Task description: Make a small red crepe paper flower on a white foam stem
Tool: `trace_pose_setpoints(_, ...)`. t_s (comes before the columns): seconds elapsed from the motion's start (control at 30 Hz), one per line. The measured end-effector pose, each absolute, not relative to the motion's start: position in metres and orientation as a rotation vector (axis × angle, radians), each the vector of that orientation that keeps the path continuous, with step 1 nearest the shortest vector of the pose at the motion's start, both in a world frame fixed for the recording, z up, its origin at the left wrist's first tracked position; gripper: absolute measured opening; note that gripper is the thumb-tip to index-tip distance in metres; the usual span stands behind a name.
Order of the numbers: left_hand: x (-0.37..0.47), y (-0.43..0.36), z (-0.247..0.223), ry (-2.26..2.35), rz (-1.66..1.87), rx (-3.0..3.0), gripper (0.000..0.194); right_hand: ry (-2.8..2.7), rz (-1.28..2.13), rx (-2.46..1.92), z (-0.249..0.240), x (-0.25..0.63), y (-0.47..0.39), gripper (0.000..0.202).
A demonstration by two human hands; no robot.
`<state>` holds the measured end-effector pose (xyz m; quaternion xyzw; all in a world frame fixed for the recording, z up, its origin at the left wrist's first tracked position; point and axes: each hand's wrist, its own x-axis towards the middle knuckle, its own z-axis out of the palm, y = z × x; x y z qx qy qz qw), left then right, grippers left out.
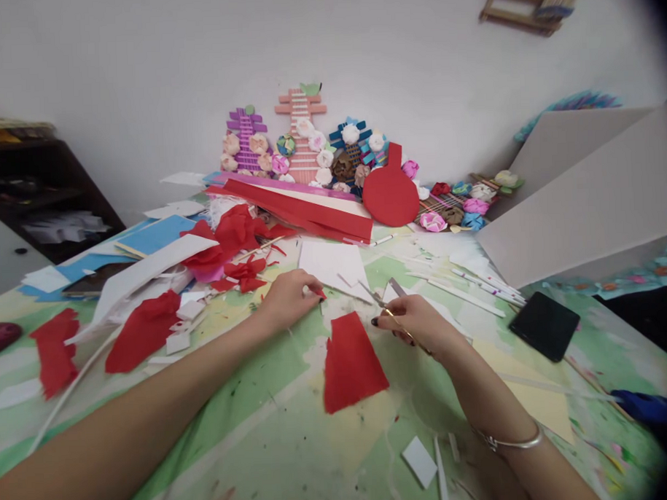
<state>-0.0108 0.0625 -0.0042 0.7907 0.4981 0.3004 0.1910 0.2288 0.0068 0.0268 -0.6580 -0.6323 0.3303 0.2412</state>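
My right hand (423, 323) is closed around a pair of scissors (387, 306) with gold-coloured handles, its blades pointing up and to the left. Across from it, my left hand (290, 299) pinches a small piece of red paper (322, 295) between thumb and finger; most of that scrap is hidden. Between and just below both hands lies a larger cut piece of red paper (353, 362), flat on the table and touched by neither hand. A white sheet (334, 264) rests behind the hands.
Crumpled red paper (237, 235), white offcuts and blue sheets crowd the left. Red strips (304, 214) and a round red shape (391, 195) stand at the back before paper-flower crafts (302, 142). On the right are a black phone-like slab (545, 326) and a large white board (572, 183).
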Motion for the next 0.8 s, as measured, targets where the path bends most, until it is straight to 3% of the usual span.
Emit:
trace_pose_setpoints(0.27,-0.025,0.074,0.005,1.367,0.844,2.268,0.02,-1.962,0.484,-2.22,0.035,0.238,0.011,0.017)
trace_pose_setpoints(0.47,-0.024,0.08,-0.012,1.172,0.656,2.552,0.037,-2.068,0.261,-2.288,0.028,0.232,0.006,0.022)
trace_pose_setpoints(0.8,-0.027,0.083,-0.016,1.337,0.786,2.325,0.019,-2.13,0.209,-2.33,0.023,0.231,0.006,0.038)
